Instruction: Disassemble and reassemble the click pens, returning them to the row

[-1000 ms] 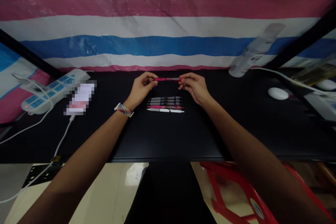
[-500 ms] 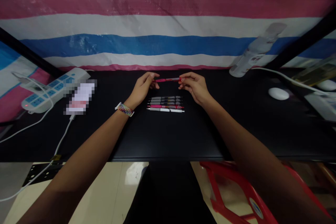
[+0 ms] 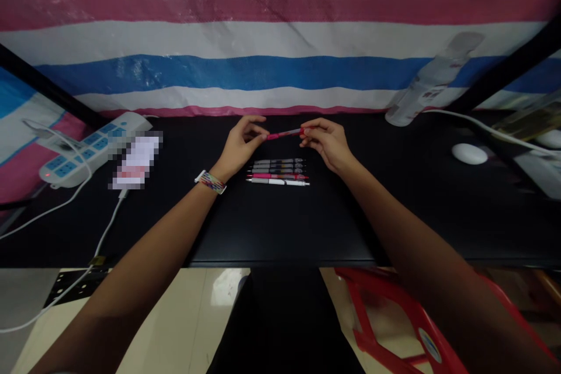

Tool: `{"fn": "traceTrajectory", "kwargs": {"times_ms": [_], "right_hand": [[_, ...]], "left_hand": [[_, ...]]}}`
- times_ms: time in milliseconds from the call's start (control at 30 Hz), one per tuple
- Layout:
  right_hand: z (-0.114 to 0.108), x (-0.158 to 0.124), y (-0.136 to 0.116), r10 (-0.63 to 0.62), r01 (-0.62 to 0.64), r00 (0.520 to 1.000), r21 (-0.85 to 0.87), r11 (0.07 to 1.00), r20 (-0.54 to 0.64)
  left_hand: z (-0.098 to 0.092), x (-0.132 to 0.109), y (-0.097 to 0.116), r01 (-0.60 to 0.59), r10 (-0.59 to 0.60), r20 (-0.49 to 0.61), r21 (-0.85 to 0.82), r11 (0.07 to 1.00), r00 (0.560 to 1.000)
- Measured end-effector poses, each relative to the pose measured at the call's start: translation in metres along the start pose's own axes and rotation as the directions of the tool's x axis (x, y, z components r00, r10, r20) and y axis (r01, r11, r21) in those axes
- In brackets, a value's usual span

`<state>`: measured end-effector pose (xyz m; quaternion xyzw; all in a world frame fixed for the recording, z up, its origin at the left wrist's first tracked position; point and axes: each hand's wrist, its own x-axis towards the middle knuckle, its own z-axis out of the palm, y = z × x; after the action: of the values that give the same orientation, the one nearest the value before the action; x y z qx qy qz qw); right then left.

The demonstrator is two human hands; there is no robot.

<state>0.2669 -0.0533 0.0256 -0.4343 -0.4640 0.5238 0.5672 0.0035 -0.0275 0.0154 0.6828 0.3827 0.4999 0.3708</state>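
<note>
A pink-red pen is held level above the far part of the black desk, between my two hands. My right hand pinches its red right end between thumb and fingers. My left hand, with a woven multicoloured band on the wrist, has its thumb and fingertips closed at the pen's left end. Just below the hands, several pens lie side by side on the desk: grey-black pens, a pink pen and a white pen nearest me.
A white power strip and a blurred-out phone-like object on a cable lie at left. To the right stand a clear bottle and a white mouse. A striped sheet hangs behind. A red stool is below the desk.
My left hand has shifted slightly right, its thumb now at the pen's left end. That end has dipped a little, tilting the pen. The pens on the desk keep their row.
</note>
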Motion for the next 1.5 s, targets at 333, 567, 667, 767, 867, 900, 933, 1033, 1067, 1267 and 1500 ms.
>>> {"fn": "traceTrajectory", "kwargs": {"times_ms": [333, 567, 667, 767, 867, 900, 933, 1033, 1067, 1267, 1500], "right_hand": [[-0.001, 0.0, 0.002, -0.014, 0.014, 1.0, -0.007, 1.0, 0.005], [-0.001, 0.001, 0.002, -0.008, 0.008, 1.0, -0.006, 1.0, 0.016], [-0.001, 0.001, 0.001, 0.011, -0.011, 1.0, -0.005, 1.0, 0.016], [0.0, 0.001, 0.0, 0.027, -0.027, 1.0, -0.011, 1.0, 0.011], [0.0, 0.002, 0.0, 0.035, -0.035, 0.999, -0.015, 0.999, 0.002], [0.0, 0.002, 0.0, 0.037, -0.037, 0.999, -0.017, 0.999, -0.001], [0.0, 0.002, 0.0, 0.039, -0.039, 0.999, -0.018, 0.999, -0.004], [0.0, 0.002, -0.001, 0.045, -0.045, 0.999, -0.012, 0.999, -0.005], [0.0, 0.002, -0.001, 0.048, -0.048, 0.999, -0.007, 0.999, -0.005], [0.002, 0.001, -0.003, 0.035, -0.035, 0.999, 0.016, 0.999, -0.015], [0.005, -0.003, -0.002, -0.031, 0.033, 0.999, -0.04, 0.999, 0.029]], "left_hand": [[0.0, 0.004, -0.003, 0.104, -0.106, -0.019, -0.075, 0.992, 0.994], [-0.003, 0.003, 0.003, 0.062, -0.063, -0.02, -0.058, 0.996, 0.998], [-0.002, 0.002, 0.003, 0.028, -0.029, -0.021, -0.041, 0.999, 0.999], [-0.001, 0.001, 0.004, 0.003, -0.005, -0.028, -0.046, 0.999, 1.0], [0.0, 0.0, 0.006, -0.002, 0.001, -0.02, -0.024, 1.0, 1.0], [0.0, 0.0, 0.007, -0.004, 0.004, -0.014, -0.014, 1.0, 1.0], [0.0, -0.001, 0.008, -0.01, 0.01, -0.008, -0.009, 1.0, 1.0], [-0.001, -0.002, 0.01, -0.045, 0.045, 0.011, -0.022, 0.999, 0.999], [-0.001, -0.002, 0.01, -0.055, 0.055, 0.017, -0.03, 0.998, 0.998], [-0.002, 0.0, 0.008, -0.014, 0.014, 0.008, -0.049, 0.999, 1.0], [-0.001, 0.0, 0.009, 0.093, -0.093, 0.042, -0.018, 0.995, 0.995]]}}
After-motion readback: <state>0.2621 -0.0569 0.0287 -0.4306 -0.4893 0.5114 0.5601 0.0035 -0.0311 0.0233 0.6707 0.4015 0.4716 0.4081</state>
